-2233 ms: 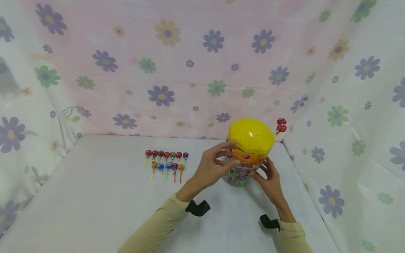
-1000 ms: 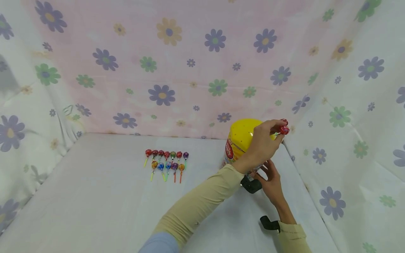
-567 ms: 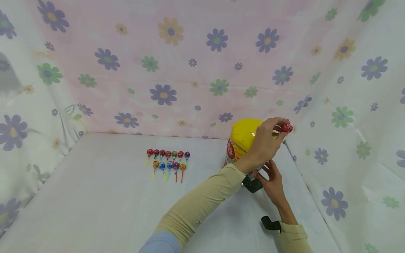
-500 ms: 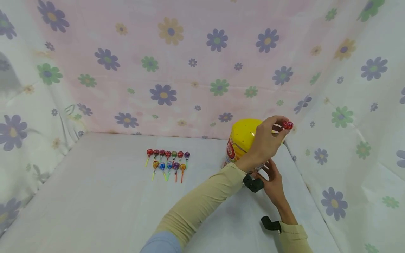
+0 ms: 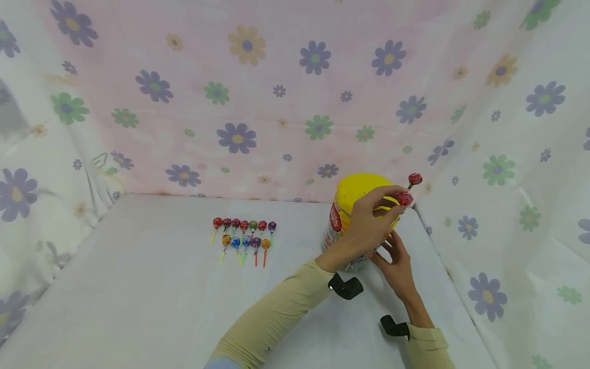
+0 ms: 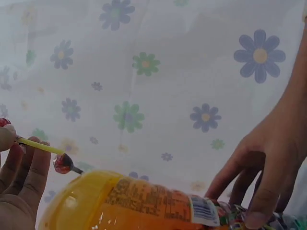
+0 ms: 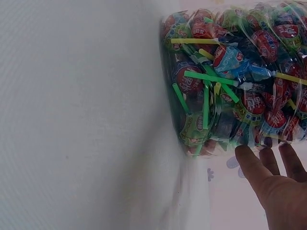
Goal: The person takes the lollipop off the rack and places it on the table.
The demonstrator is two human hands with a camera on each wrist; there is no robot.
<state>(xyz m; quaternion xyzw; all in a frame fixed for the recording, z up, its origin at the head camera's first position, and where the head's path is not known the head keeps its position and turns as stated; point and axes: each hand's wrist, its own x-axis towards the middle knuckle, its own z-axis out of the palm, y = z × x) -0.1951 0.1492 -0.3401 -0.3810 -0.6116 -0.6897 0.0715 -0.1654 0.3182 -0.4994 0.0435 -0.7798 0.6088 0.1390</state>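
My left hand pinches a red-wrapped lollipop just beside the yellow lid of a clear candy jar. Its yellow stick points back toward the jar in the left wrist view. A second red lollipop juts from the lid's right side, its head outward. Low on the jar's right side, my right hand holds it with thumb in front and fingers behind. Through the clear wall, the right wrist view shows many wrapped lollipops packed inside.
Left of the jar, several lollipops lie in two rows on the white table, heads toward the back. A flowered cloth hangs behind and along both sides.
My left hand left the jar's side, reached the two lollipops at the lid's right and took one. It has drawn it left and down; the other stays in place. My right hand kept still.
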